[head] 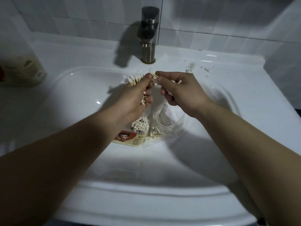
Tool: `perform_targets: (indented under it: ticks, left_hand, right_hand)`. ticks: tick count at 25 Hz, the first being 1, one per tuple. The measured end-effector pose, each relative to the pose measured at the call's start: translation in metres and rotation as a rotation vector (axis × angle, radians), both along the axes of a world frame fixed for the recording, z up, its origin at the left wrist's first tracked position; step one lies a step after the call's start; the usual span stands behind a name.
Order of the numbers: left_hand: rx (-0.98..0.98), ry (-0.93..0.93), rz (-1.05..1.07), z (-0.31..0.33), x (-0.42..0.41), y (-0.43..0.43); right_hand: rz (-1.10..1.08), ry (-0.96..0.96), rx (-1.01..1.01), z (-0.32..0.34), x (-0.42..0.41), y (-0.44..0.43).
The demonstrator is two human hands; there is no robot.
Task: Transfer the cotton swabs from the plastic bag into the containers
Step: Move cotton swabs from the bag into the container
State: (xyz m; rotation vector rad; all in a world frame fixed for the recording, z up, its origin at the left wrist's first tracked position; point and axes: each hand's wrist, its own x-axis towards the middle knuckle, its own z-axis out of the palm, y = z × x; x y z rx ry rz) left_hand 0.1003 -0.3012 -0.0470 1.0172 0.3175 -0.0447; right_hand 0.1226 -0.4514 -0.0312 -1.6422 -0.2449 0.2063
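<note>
My left hand (pixel 136 97) grips a thick bundle of cotton swabs (pixel 134 78) over the sink basin, their white tips fanning out to the upper left. My right hand (pixel 177 90) pinches a few swabs (pixel 176 81) beside it, fingertips almost touching the left hand. Below my hands, a round container (pixel 138 132) with a cartoon label lies in the basin, packed with swabs. Next to it on the right lies a clear plastic bag (pixel 167 123) with a red zip line, and some swabs (pixel 152 134) sit at its lower end.
The white sink (pixel 81 98) fills most of the view, with a metal faucet (pixel 148 35) at the back centre. A cream-labelled bottle (pixel 24 69) stands on the left ledge. Small white scraps (pixel 193 67) lie on the ledge right of the faucet.
</note>
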Motion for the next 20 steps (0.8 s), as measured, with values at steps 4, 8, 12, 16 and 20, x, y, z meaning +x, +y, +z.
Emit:
perform_targets:
  ticks: [4, 8, 12, 16, 20]
  left_hand:
    - [0.031, 0.004, 0.048, 0.0026, 0.0011, 0.0017]
    - [0.019, -0.009, 0.072, 0.0039, 0.0000, 0.0022]
    - [0.117, -0.032, 0.023, 0.0028, -0.0011, 0.0003]
    - [0.202, 0.013, 0.011, -0.0004, -0.0002, 0.0003]
    - [0.216, 0.026, 0.003, -0.0010, -0.0003, -0.0013]
  right_hand:
    - [0.080, -0.053, -0.148, 0.0006, -0.0030, -0.0002]
    - [0.086, -0.081, -0.251, -0.0003, -0.0029, -0.0013]
    - [0.089, -0.088, -0.290, -0.0002, -0.0041, 0.0004]
    - [0.108, -0.105, -0.359, -0.0021, -0.0046, 0.0018]
    - [0.123, -0.151, -0.412, -0.0032, -0.0050, 0.0025]
